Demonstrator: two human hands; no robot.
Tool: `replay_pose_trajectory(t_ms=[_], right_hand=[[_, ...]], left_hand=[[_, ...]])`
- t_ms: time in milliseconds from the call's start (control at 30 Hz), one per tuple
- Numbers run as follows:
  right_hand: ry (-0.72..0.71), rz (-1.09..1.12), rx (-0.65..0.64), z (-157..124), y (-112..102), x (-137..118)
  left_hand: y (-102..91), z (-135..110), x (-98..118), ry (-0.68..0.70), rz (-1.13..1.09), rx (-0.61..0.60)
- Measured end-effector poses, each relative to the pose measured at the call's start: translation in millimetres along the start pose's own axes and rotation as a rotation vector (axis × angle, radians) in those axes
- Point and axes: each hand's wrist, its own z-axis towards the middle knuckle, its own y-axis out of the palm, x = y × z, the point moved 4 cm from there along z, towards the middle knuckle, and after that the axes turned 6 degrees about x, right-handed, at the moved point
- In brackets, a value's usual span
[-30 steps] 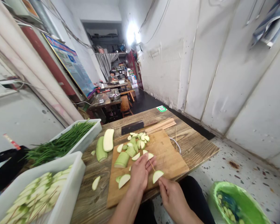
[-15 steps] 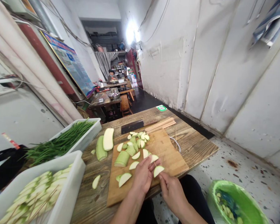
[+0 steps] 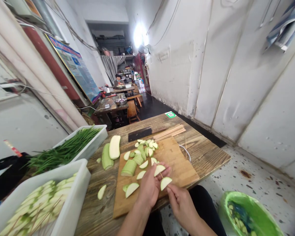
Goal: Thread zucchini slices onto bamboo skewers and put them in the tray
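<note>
Head view, lower centre: the left hand (image 3: 149, 187) pinches a squash slice (image 3: 159, 169) in its fingers while the right hand (image 3: 182, 205) grips the skewer (image 3: 161, 176), which should pierce the slice's middle squarely, fingertips clear.

The cutting board (image 3: 179, 167) is smooth matt wood; the table (image 3: 208, 154) is rougher, grained wood. The squash slice (image 3: 166, 183) has a moist, smooth cut face.

Blown-out glare from a far lamp (image 3: 138, 34), soft even light nearby, faint shadows, heavy wide-angle curvature at edges.
</note>
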Motion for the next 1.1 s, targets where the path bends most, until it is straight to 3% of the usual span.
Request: replay_pose_trajectory(t_ms=[133,200,333,467,600,733,800,967,1100], right_hand=[[0.027,0.11,0.067,1.8,-0.5,-0.6],[0.131,0.361,0.062,5.6,-3.1,3.9],[0.504,1.125,-0.211,13.1,-4.2,23.8],[0.572,1.286,-0.274,18.9,-17.5,45.2],[0.601,1.378,-0.285,17.5,-21.8,51.1],[0.621,1.426,-0.258,16.1,-24.5,49.5],[0.629,1.433,-0.238,16.4,-25.9,49.9],[0.65,1.413,-0.221,16.0,-25.1,49.9],[0.664,1.385,-0.22,15.1,-25.4,47.2]], left_hand=[[2.6,-8.7,-9.7,0.002,0.031,0.019],[2.8,-13.4,-11.5,-0.056,0.022,0.019],[1.7,-20.4,-1.1,-0.125,-0.032,-0.097],[-12.2,-20.6,14.3,0.074,0.103,-0.026],[-31.5,-16.7,29.5,0.337,0.433,0.106],[-51.7,-10.0,63.5,0.689,0.739,0.265],[-55.3,-4.3,76.0,0.791,0.974,0.288],[-41.9,14.3,72.6,0.831,1.756,0.227],[-31.7,27.9,65.1,0.789,2.046,0.261]])
